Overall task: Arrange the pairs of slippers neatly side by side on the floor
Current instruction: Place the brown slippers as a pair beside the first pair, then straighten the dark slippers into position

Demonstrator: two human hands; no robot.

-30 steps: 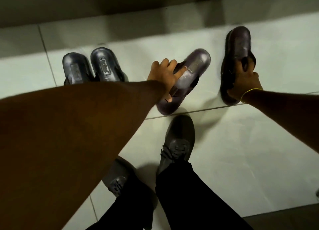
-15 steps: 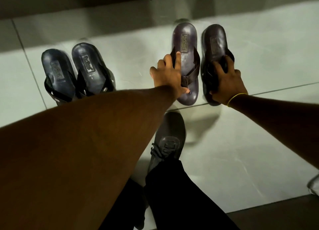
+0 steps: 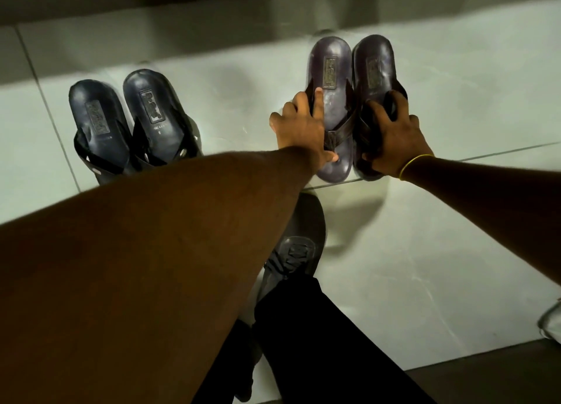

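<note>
While the navy pair of slippers [image 3: 154,112] stands together at ten o'clock, the left hand [image 3: 299,130] pinches the strap of the purplish slipper [image 3: 332,79] at one o'clock (index finger straight on the footbed). The right hand [image 3: 394,142] curls its fingers round the straps of the dark brown slipper [image 3: 375,63], which touches the purplish one.

On the floor [image 3: 425,252], a purple slipper [image 3: 331,66] is held at its strap by the left hand [image 3: 300,130] and a brown slipper [image 3: 375,63], touching it, is gripped by the right hand [image 3: 394,142]. A black pair [image 3: 154,124] is laid well apart, leftward.
</note>
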